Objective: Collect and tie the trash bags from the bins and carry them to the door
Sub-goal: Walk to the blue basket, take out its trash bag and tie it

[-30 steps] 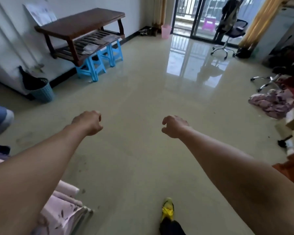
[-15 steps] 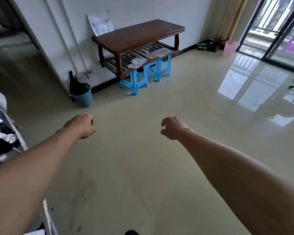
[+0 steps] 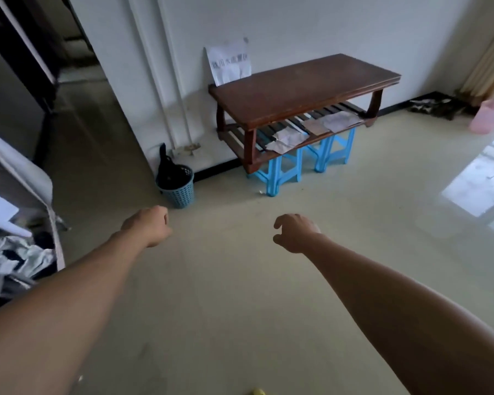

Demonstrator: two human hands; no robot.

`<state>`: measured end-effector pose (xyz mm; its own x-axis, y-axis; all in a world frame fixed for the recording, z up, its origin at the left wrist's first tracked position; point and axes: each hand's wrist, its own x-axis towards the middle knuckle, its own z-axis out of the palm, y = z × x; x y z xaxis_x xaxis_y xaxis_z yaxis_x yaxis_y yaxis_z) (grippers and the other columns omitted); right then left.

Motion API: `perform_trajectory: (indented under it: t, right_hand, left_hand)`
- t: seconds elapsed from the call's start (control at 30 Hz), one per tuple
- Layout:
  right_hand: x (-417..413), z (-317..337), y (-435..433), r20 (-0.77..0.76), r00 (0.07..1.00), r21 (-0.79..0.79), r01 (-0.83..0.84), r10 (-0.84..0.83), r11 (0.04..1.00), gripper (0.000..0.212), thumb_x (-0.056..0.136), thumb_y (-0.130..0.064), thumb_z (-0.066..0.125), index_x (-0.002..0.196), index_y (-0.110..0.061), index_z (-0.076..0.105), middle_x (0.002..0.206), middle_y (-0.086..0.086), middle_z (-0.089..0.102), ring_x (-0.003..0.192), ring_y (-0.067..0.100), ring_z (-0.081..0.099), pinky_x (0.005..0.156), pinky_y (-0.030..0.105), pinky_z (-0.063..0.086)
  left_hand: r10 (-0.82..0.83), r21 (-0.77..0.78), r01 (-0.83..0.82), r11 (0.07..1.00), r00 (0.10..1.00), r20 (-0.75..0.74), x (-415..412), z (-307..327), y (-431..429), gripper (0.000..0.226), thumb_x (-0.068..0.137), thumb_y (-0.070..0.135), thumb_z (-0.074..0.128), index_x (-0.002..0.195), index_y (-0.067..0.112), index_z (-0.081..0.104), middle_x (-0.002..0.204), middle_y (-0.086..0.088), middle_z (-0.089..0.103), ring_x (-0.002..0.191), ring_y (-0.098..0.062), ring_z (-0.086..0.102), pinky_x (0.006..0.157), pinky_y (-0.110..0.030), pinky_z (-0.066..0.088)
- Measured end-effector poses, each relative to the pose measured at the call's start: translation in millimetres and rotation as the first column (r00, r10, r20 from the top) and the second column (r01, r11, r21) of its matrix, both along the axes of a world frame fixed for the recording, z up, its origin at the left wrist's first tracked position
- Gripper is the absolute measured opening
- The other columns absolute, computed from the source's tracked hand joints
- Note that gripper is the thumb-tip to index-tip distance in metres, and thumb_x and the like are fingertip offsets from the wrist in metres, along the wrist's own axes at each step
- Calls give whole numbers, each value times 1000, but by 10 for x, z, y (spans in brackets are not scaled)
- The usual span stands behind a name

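A small blue lattice bin (image 3: pixel 178 192) stands on the floor at the wall corner, lined with a black trash bag (image 3: pixel 170 172) whose top sticks up above the rim. My left hand (image 3: pixel 149 228) is stretched out in front of me, just below and left of the bin, curled into a fist with nothing in it. My right hand (image 3: pixel 294 233) hangs further right over bare floor, fingers loosely curled and empty. A pink bin (image 3: pixel 488 118) stands at the far right by the curtain.
A dark wooden low table (image 3: pixel 305 86) stands against the wall with papers on its lower shelf and blue stools (image 3: pixel 277 172) under it. A dark passage (image 3: pixel 77 67) opens at the left. Cluttered furniture with clothes (image 3: pixel 17 258) stands at my left.
My view has swung left and moved closer, so the blue bin and table are now ahead and nearer. Both hands stay stretched out and empty.
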<state>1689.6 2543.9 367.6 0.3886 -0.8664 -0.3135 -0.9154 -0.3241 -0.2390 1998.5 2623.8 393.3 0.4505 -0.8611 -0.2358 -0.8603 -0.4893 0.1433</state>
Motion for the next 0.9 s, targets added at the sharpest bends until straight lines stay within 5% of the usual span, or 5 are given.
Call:
perform_trajectory:
  t: [0.5,0.9]
  right_hand:
    - [1869,-143,-3759,0,958,53,-287,288,956,40,90,-31,59,129,-21,59,131,5,59,120,27,56,98,35,46]
    - [3930,-737,-5295,39,892,218,-447,450,868,44,91,-33,59,133,-23,54,133,2,58,118,24,57,97,35,47]
  left_hand:
    - [305,-28,-307,951,950,-70,1318,-244,-2784,8,77,18,59,79,24,54,92,-6,66,81,-29,62,72,-31,49]
    - [495,88,-487,869,851,-177,2628,-940,-3908,15,81,20,61,96,19,60,98,-8,67,89,-27,61,72,-27,43]
